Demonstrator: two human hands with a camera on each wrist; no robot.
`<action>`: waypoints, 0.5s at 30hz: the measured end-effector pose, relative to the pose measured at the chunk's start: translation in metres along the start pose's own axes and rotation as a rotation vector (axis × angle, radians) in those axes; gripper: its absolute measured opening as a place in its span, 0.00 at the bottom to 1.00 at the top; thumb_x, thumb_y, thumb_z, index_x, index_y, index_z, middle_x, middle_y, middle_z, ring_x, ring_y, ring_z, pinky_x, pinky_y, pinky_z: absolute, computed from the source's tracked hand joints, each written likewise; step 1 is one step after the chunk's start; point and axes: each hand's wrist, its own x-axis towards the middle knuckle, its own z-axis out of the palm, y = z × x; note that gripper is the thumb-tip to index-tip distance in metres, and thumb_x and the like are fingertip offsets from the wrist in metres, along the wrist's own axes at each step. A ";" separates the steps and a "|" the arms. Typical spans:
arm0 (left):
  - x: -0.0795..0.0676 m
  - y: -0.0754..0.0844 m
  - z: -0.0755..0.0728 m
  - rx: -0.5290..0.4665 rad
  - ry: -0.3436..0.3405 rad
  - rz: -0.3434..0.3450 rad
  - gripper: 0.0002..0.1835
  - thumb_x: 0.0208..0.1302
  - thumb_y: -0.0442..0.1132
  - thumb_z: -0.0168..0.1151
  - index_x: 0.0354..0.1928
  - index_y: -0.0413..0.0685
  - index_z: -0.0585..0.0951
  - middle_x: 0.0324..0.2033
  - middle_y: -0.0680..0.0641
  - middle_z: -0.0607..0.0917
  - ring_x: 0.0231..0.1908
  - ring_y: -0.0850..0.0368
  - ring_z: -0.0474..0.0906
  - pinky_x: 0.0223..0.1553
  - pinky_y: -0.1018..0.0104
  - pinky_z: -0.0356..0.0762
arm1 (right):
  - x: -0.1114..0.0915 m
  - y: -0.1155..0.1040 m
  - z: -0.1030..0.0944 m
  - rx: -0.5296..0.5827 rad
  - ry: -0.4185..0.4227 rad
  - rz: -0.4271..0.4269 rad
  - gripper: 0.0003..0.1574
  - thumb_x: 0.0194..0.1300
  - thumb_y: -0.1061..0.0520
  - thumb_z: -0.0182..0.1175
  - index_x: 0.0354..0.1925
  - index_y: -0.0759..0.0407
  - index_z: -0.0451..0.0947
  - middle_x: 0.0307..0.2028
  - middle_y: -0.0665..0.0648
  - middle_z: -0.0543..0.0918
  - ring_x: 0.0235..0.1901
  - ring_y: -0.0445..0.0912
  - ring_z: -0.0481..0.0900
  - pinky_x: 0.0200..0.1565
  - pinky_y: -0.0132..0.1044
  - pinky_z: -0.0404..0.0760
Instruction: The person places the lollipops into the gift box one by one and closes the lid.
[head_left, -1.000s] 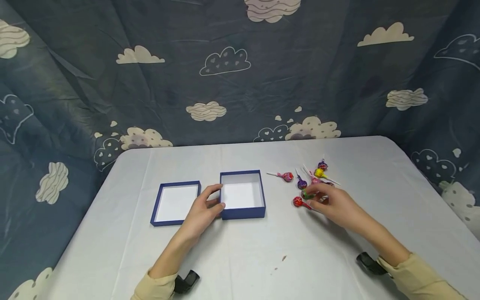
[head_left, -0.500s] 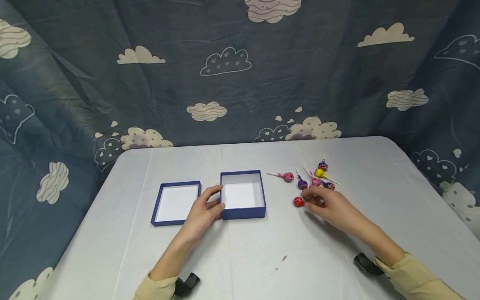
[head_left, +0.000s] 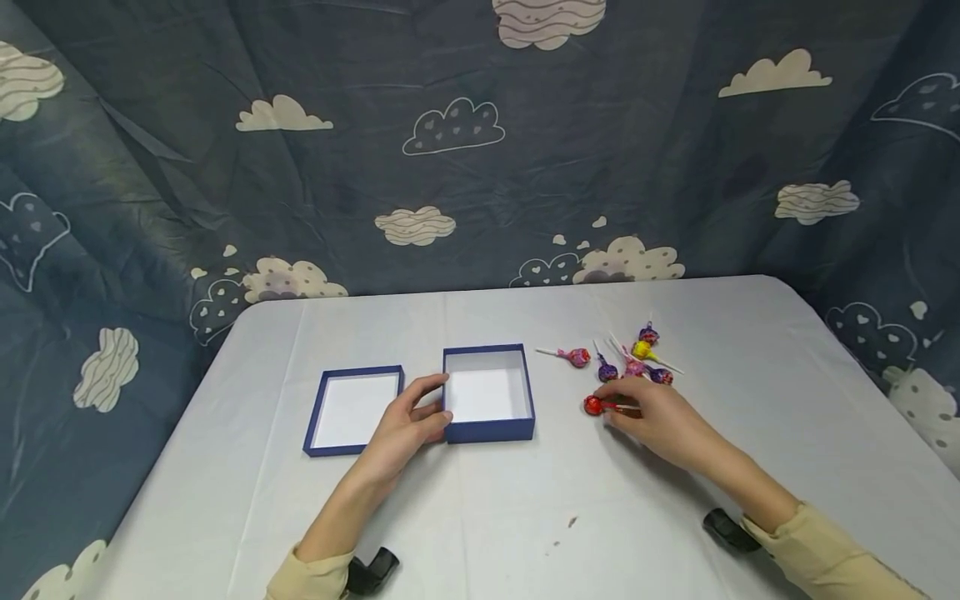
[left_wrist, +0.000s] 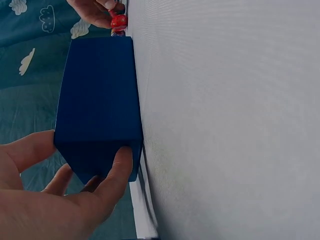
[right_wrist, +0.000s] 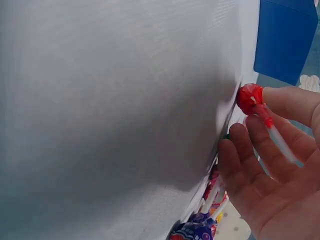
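Observation:
A blue box (head_left: pixel 489 431) with a white inside stands open-topped at mid-table. My left hand (head_left: pixel 403 429) holds it at the left wall; in the left wrist view the thumb presses flat on that wall and the index finger meets the rim. To the right, my right hand (head_left: pixel 660 417) pinches a red-wrapped lollipop (head_left: pixel 592 405) between thumb and fingers, low over the cloth. In the right wrist view its white stick points back toward the palm, and the thumb lies on the wrapped head. A green bit of another lollipop shows behind the fingers, mostly hidden.
Several lollipops, among them a yellow one (head_left: pixel 642 350) and a pink one (head_left: pixel 576 357), lie beyond the right hand. Left of the box lies a matching blue-rimmed lid (head_left: pixel 306 436), inside up. A dark cloud-print curtain (head_left: pixel 337 192) hangs behind the white-covered table (head_left: pixel 517 533).
My right hand has moved slightly left and taken the red lollipop, whose stick has swung round to point more to the right. The left hand stays at the box.

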 end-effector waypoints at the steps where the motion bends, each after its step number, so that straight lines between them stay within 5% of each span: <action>1: 0.000 0.000 0.000 -0.001 -0.001 0.001 0.30 0.64 0.31 0.61 0.69 0.47 0.70 0.69 0.45 0.64 0.65 0.40 0.67 0.51 0.55 0.78 | 0.001 0.000 0.000 -0.003 0.000 0.002 0.19 0.61 0.62 0.69 0.51 0.56 0.82 0.47 0.53 0.84 0.48 0.51 0.81 0.51 0.52 0.79; 15: 0.000 0.000 0.001 -0.007 -0.002 0.003 0.30 0.64 0.30 0.61 0.68 0.46 0.69 0.69 0.44 0.65 0.63 0.41 0.68 0.51 0.53 0.78 | 0.008 -0.001 0.001 -0.113 0.009 -0.002 0.20 0.57 0.59 0.72 0.50 0.54 0.84 0.41 0.49 0.85 0.42 0.47 0.81 0.47 0.51 0.80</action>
